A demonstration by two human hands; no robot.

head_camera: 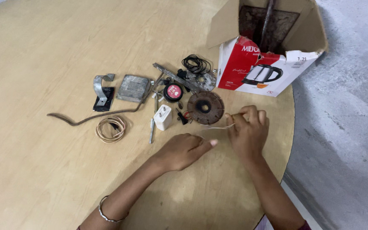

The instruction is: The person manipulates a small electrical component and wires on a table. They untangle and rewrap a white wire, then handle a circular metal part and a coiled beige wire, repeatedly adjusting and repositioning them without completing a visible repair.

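Wire point(219, 127) thin, pale, bent; right hand point(247, 130) pinching it, left hand point(184, 150) loosely curled, empty.

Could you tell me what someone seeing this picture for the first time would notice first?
Probably the red and white kettle box, open at the table's far right edge, since it is the brightest thing in view. Next come the two hands near the middle: the right hand pinches a thin pale wire, and the left hand rests beside it. Behind them lies a rusty round disc among small scattered parts.
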